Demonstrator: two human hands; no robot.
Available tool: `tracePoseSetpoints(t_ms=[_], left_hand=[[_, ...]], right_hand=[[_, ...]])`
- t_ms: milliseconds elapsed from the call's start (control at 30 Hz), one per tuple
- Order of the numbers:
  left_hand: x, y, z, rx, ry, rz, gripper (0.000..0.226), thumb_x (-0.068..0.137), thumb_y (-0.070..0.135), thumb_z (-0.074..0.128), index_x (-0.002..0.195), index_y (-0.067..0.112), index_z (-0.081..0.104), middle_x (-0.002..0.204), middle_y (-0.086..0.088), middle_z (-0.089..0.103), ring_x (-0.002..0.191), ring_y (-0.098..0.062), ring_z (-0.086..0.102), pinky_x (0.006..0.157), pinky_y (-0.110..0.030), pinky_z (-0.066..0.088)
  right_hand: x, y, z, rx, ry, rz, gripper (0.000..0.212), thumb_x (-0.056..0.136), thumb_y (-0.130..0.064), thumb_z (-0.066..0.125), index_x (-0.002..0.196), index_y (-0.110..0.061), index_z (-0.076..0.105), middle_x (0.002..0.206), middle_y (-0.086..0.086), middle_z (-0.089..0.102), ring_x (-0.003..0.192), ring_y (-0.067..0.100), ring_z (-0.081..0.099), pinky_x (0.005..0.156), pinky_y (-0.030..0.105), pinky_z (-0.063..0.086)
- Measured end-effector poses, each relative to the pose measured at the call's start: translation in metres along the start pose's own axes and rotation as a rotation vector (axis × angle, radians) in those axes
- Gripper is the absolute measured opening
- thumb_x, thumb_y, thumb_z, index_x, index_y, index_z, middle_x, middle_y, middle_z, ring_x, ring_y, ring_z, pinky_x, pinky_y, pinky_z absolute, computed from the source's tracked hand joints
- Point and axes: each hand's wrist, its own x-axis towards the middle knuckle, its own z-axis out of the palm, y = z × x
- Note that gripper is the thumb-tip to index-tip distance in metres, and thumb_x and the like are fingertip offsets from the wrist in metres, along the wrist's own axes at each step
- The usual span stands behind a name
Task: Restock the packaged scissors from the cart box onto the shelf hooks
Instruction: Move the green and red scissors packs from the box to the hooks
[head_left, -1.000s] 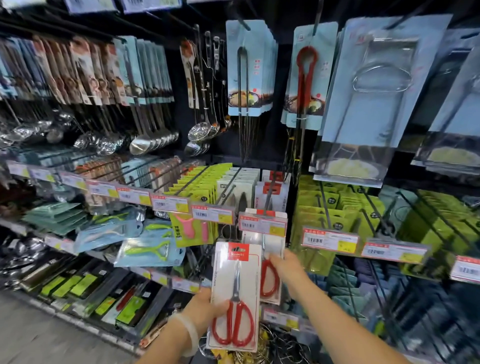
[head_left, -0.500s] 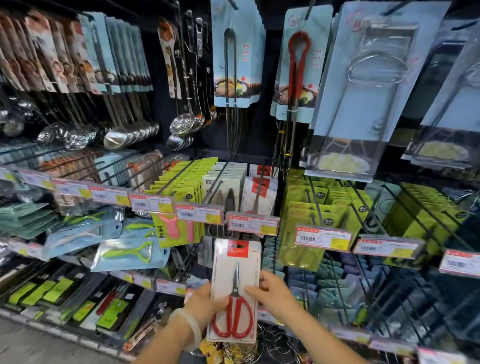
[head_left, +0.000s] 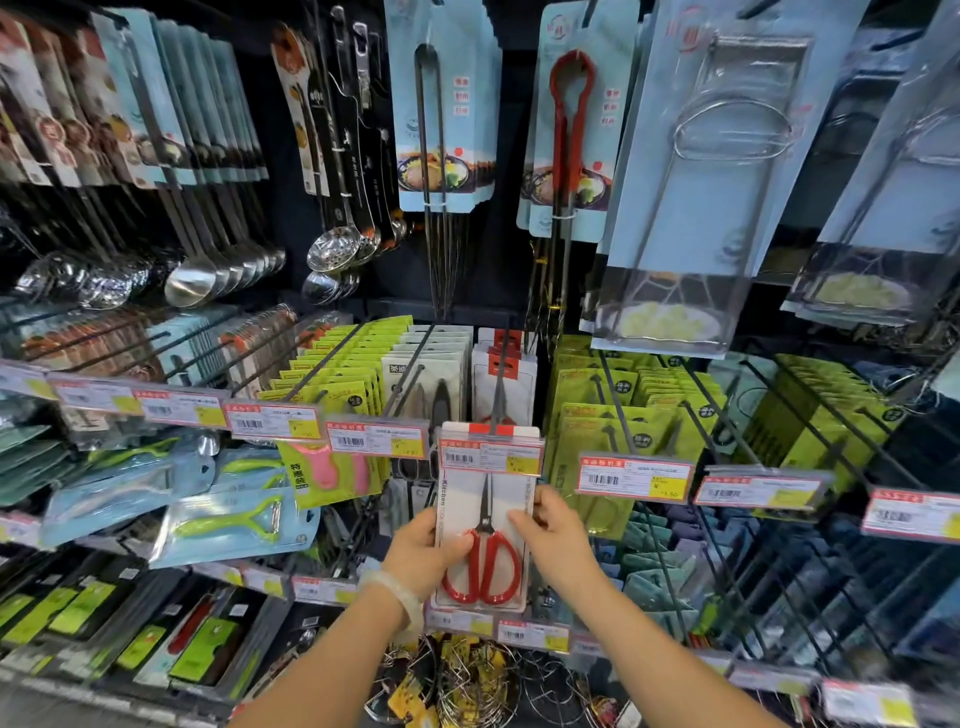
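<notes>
The black wire shelf hook (head_left: 500, 374) runs forward between two packed rows: white carded tongs packs (head_left: 434, 374) just to its left and lime-green carded packs (head_left: 602, 410) just to its right, leaving only a narrow lane along the hook. The hook's front end is capped by a red-and-yellow price tag holder (head_left: 491, 456), which sits across the top of the white carded pack of red-handled scissors (head_left: 485, 525). Above the lane, long black tongs on pale blue cards (head_left: 441, 119) and red-handled tongs (head_left: 569, 130) hang down towards the hook's back end. Below the pack, a lower row of price tags (head_left: 530, 635) closes the gap. Open room lies in front of the shelf edge.
</notes>
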Motion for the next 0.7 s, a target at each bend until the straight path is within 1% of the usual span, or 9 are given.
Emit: tracePoseSetpoints(t_ms=[67,133,167,300,367,433,533,600,700], left_hand=[[0.000,-0.003,0.001,-0.011,-0.023,-0.017,0.023,0.086,-0.002,0.061,0.097,0.018,0.063,0.088,-0.002,0.072,0.078,-0.015,0.069,0.062,-0.022,0.057],[0.000,-0.006,0.001,-0.035,-0.033,-0.037,0.024,0.087,-0.003,0.059,0.100,0.017,0.062,0.091,-0.004,0.072,0.081,-0.017,0.069,0.065,-0.024,0.059],[0.001,-0.007,0.001,-0.044,-0.033,-0.040,0.025,0.087,-0.003,0.059,0.103,0.015,0.062,0.092,-0.006,0.072,0.082,-0.019,0.069,0.068,-0.026,0.059],[0.013,-0.005,-0.001,-0.024,-0.006,-0.055,0.032,0.087,-0.003,0.060,0.118,0.002,0.058,0.094,-0.012,0.070,0.082,-0.022,0.068,0.073,-0.032,0.059],[0.019,0.000,0.001,0.019,0.025,-0.062,0.039,0.087,0.000,0.062,0.125,0.000,0.053,0.092,-0.008,0.068,0.080,-0.018,0.066,0.072,-0.029,0.057],[0.026,0.003,0.005,0.149,0.098,-0.088,0.052,0.087,0.008,0.063,0.135,0.005,0.042,0.100,-0.005,0.063,0.089,-0.019,0.064,0.079,-0.030,0.052],[0.032,-0.003,0.010,0.388,0.199,-0.211,0.065,0.087,0.019,0.064,0.140,0.004,0.029,0.126,-0.014,0.055,0.114,-0.033,0.055,0.097,-0.040,0.045],[0.031,-0.010,0.019,0.650,0.142,-0.300,0.066,0.088,0.026,0.062,0.139,0.002,0.028,0.128,-0.020,0.053,0.115,-0.035,0.055,0.096,-0.041,0.047],[0.025,-0.022,0.047,0.996,-0.059,-0.337,0.067,0.088,0.037,0.058,0.141,0.008,0.028,0.139,-0.015,0.042,0.125,-0.032,0.047,0.102,-0.038,0.043]], right_hand=[[-0.001,0.003,0.002,-0.017,-0.011,0.009,0.024,0.092,-0.007,0.053,0.106,-0.027,0.053,0.097,-0.014,0.061,0.093,0.004,0.059,0.075,0.011,0.048],[-0.001,0.005,0.004,-0.016,-0.011,0.018,0.024,0.093,-0.007,0.052,0.107,-0.027,0.052,0.100,-0.010,0.061,0.099,0.011,0.059,0.084,0.022,0.049],[-0.001,0.005,0.005,-0.013,-0.009,0.013,0.025,0.093,-0.007,0.052,0.107,-0.027,0.051,0.101,-0.009,0.061,0.100,0.012,0.059,0.085,0.023,0.049],[0.006,0.004,0.005,-0.048,0.020,0.007,0.022,0.093,-0.009,0.051,0.106,-0.026,0.051,0.104,-0.006,0.063,0.091,0.005,0.058,0.071,0.007,0.043],[0.013,0.002,0.004,-0.124,0.041,0.039,0.014,0.095,-0.016,0.049,0.109,-0.020,0.052,0.102,0.000,0.064,0.078,0.003,0.055,0.064,0.011,0.041],[0.020,-0.002,0.002,-0.298,0.046,0.099,0.028,0.097,-0.027,0.044,0.123,-0.015,0.047,0.106,0.003,0.062,0.083,0.013,0.059,0.070,0.022,0.043],[0.021,0.004,-0.007,-0.473,0.029,0.195,0.049,0.097,-0.035,0.043,0.140,-0.014,0.032,0.135,0.010,0.051,0.120,0.026,0.053,0.094,0.031,0.044],[0.015,0.016,-0.017,-0.554,-0.016,0.244,0.054,0.097,-0.035,0.044,0.143,-0.011,0.028,0.138,0.012,0.047,0.124,0.028,0.049,0.099,0.032,0.043],[-0.003,0.041,-0.043,-0.774,-0.102,0.285,0.055,0.096,-0.034,0.048,0.142,-0.011,0.029,0.141,0.011,0.042,0.128,0.028,0.042,0.102,0.034,0.040]])
